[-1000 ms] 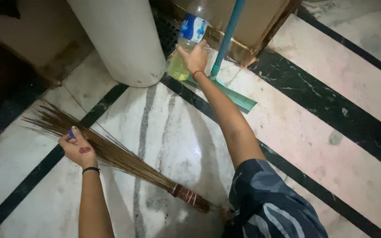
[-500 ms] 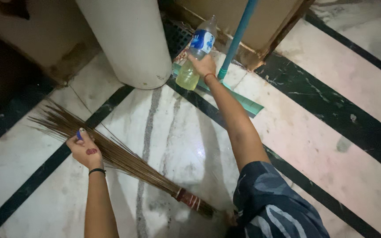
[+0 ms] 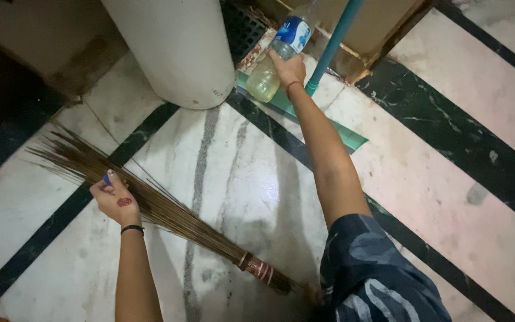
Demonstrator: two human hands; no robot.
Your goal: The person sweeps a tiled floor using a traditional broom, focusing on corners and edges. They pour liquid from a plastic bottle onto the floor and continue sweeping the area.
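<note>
My right hand [image 3: 288,67] grips a clear plastic bottle [image 3: 274,62] with a blue label and pale yellow liquid, held tilted with its bottom end lower, above the floor near the wall. My left hand [image 3: 114,197] rests on the brown bristles of a stick broom [image 3: 168,213] lying across the white marble floor, and pinches a small blue cap [image 3: 108,177] between its fingers. The broom's bound red-and-white end [image 3: 258,269] points toward my body.
A wide white cylinder [image 3: 174,48] stands at the back left. A floor wiper with a teal pole [image 3: 335,42] and green blade [image 3: 341,132] leans by the wall. Black stripes [image 3: 448,119] cross the marble floor. A dark grate [image 3: 242,27] lies behind the cylinder.
My right hand has lifted the bottle slightly and tipped it further, neck now pointing up and right. The left hand stays on the broom with the cap.
</note>
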